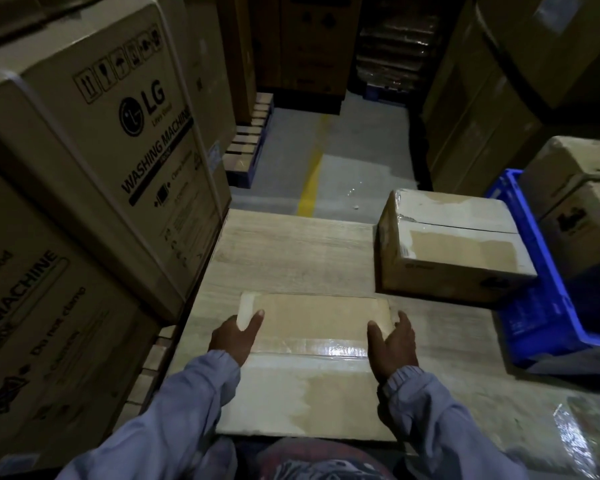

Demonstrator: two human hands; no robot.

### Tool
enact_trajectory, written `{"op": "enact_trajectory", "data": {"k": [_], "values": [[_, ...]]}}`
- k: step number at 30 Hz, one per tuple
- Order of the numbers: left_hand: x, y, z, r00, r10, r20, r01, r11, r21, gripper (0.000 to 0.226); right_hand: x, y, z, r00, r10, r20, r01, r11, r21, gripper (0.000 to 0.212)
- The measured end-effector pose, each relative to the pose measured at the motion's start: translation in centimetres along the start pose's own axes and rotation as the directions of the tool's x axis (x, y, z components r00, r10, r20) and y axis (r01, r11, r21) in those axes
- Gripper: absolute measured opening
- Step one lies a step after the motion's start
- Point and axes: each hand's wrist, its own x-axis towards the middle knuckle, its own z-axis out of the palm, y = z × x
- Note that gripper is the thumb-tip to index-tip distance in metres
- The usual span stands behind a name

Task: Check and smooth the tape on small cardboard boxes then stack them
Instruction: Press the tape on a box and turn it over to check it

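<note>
A small cardboard box [309, 368] lies on the wooden table [291, 251] right in front of me, with a glossy strip of tape [319, 346] running across its top seam. My left hand [238, 336] rests on the box's left edge, thumb on top, fingers down the side. At the right edge, my right hand [394, 344] touches the box with its thumb on top and fingers along the side. A second taped box [454, 244] stands on the table at the far right, apart from both hands.
Large washing-machine cartons [94, 161] are stacked close on the left. A blue plastic crate [548, 306] holding more boxes [582, 216] sits at the right. An aisle floor with a yellow line [312, 181] runs ahead between tall carton stacks.
</note>
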Motion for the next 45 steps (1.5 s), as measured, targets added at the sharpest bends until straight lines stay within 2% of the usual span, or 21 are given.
{"op": "enact_trajectory", "data": {"k": [3,8,13,15,18,20,22,24,26,29,31,33,35,36,37,39,41,43,45], "values": [[-0.2,0.1,-0.2,1.000,0.000,0.004,0.000,0.999,-0.034,0.051,-0.8,-0.4,-0.7,0.995,0.060,0.081,-0.063,0.997,0.046,0.051],[-1.3,1.1,-0.6,1.000,-0.003,-0.028,0.000,0.995,-0.099,0.044,-1.3,-1.2,-1.4,0.990,0.112,0.082,-0.121,0.987,0.107,0.051],[-2.9,3.9,-2.0,0.991,-0.004,-0.134,-0.032,0.964,-0.265,0.041,-0.8,-2.6,-3.7,0.995,0.014,0.098,-0.034,0.979,0.203,0.047],[-3.0,4.8,-2.8,0.989,0.014,-0.149,-0.061,0.946,-0.319,0.047,-0.4,-3.1,-4.5,0.998,-0.039,0.049,0.031,0.988,0.150,0.042],[-2.6,5.4,-4.1,0.990,0.056,-0.128,-0.100,0.927,-0.362,0.069,-0.5,-4.5,-5.6,0.997,-0.083,-0.005,0.083,0.985,0.150,0.046],[-2.3,5.3,-4.6,0.994,0.054,-0.090,-0.090,0.885,-0.457,0.072,-0.9,-4.9,-6.3,0.996,-0.088,-0.015,0.089,0.965,0.247,0.046],[-2.3,4.8,-4.9,0.996,0.042,-0.076,-0.074,0.870,-0.487,0.069,-1.4,-4.4,-6.7,0.995,-0.103,-0.004,0.101,0.959,0.263,0.045],[-2.7,3.9,-4.6,0.998,0.028,-0.059,-0.051,0.891,-0.451,0.068,-2.1,-3.2,-6.5,0.996,-0.091,0.009,0.085,0.960,0.266,0.050],[-3.7,3.1,-4.1,0.999,-0.008,-0.044,-0.011,0.917,-0.399,0.052,-3.2,-1.9,-6.2,0.997,-0.081,-0.003,0.080,0.968,0.239,0.058],[-5.1,2.0,-3.2,0.990,0.046,-0.135,-0.083,0.955,-0.285,0.028,-4.8,-0.5,-6.2,0.993,-0.112,-0.025,0.115,0.980,0.161,0.057],[-5.6,1.6,-2.8,0.975,0.111,-0.192,-0.159,0.955,-0.251,0.028,-5.4,-0.3,-6.5,0.989,-0.148,-0.013,0.149,0.982,0.119,0.063],[-5.4,1.4,-2.8,0.972,0.161,-0.170,-0.195,0.958,-0.209,0.033,-5.6,-0.5,-6.7,0.980,-0.199,-0.005,0.199,0.977,0.077,0.060],[-5.1,1.5,-2.9,0.958,0.251,-0.139,-0.266,0.958,-0.108,0.045,-5.5,-1.1,-6.6,0.958,-0.286,-0.035,0.284,0.957,-0.050,0.056],[-4.8,1.7,-3.1,0.926,0.347,-0.148,-0.349,0.937,0.011,0.052,-5.3,-1.7,-6.5,0.933,-0.355,-0.050,0.346,0.928,-0.138,0.056],[-4.3,1.9,-3.3,0.868,0.476,-0.141,-0.450,0.875,0.180,0.058,-5.0,-2.2,-6.2,0.894,-0.446,-0.051,0.424,0.875,-0.233,0.058],[-3.6,2.7,-3.6,0.723,0.690,-0.010,-0.608,0.644,0.464,0.062,-4.5,-3.2,-5.4,0.783,-0.621,0.034,0.580,0.711,-0.397,0.059],[-3.5,3.7,-3.4,0.655,0.741,0.150,-0.691,0.506,0.516,0.063,-4.3,-4.6,-4.2,0.697,-0.692,0.188,0.691,0.578,-0.433,0.059],[-3.9,4.1,-2.8,0.638,0.733,0.236,-0.726,0.471,0.501,0.067,-4.6,-5.8,-2.8,0.642,-0.706,0.298,0.752,0.503,-0.426,0.062],[-4.1,3.9,-2.4,0.639,0.732,0.235,-0.727,0.476,0.494,0.068,-5.0,-6.6,-1.6,0.602,-0.713,0.361,0.785,0.444,-0.432,0.065]]}}
